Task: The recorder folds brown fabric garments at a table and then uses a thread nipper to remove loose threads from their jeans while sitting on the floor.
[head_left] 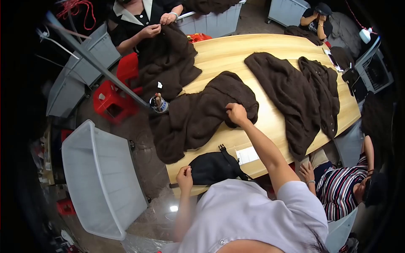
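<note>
A pale wooden table point(228, 48) fills the middle of the workroom around you, its grain running lengthwise, and everything here is placed by it. Off the table's left side you have a big pale grey bin point(114, 177) on the floor, with a red stool point(112, 101) farther up, short of the far-left corner. At that corner a co-worker in a dark top with a pale collar point(143, 14) has both hands at dark brown cloth point(168, 55), which hangs down over the table's edge. By the table's left edge there is a small cup of tools point(159, 103). Your left hand point(184, 179) is at the near-left corner of the table, fingers curled in beside a black bag point(215, 166) lying along the near edge; you can't tell from here whether they pinch it. The brown garment point(202, 111) lies crumpled across the table's left half, one end reaching over the left edge. Right of the bag, a white paper point(247, 155) lies near the table's front edge. Your right hand point(237, 114) reaches over the table's middle, fingertips drawn together at the garment's right part; whether a fold is caught between them can't be told. Across the table's right half lies more brown fabric point(291, 101), and beyond its near-right edge sits a person in a striped shirt point(339, 185).
</note>
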A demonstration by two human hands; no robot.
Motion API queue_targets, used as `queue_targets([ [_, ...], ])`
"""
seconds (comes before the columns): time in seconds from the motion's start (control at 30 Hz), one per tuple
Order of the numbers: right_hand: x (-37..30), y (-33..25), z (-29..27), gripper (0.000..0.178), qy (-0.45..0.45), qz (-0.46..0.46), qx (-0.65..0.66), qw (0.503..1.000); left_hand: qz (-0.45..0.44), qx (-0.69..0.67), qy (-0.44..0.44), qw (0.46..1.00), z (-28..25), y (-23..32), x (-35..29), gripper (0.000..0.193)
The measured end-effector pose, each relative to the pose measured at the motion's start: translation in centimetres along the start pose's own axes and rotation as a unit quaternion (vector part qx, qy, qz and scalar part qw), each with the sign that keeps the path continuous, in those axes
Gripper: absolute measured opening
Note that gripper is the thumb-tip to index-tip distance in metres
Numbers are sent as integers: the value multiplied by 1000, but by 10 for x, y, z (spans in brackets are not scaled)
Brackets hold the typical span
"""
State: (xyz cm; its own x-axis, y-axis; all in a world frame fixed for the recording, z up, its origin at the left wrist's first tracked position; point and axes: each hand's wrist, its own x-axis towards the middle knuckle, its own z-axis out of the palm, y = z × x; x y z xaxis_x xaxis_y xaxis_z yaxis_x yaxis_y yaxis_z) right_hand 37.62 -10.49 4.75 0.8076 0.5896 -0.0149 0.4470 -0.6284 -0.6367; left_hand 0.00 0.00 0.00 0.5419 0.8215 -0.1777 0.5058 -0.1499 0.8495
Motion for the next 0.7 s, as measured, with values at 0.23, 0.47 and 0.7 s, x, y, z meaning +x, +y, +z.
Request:
queue_targets([
  [0.23,-150,-9,-30,19,-482,-206,-146,839,37,-46,9,998,-3,20,29,11],
  [0.47,-219,31,-36,18,-101,102,127,982,25,-56,-58,996,-2,26,44,12],
  [0.7,-235,64,-19,19,43,198,141,969,-8,-46,-150,988,12,36,40,16],
])
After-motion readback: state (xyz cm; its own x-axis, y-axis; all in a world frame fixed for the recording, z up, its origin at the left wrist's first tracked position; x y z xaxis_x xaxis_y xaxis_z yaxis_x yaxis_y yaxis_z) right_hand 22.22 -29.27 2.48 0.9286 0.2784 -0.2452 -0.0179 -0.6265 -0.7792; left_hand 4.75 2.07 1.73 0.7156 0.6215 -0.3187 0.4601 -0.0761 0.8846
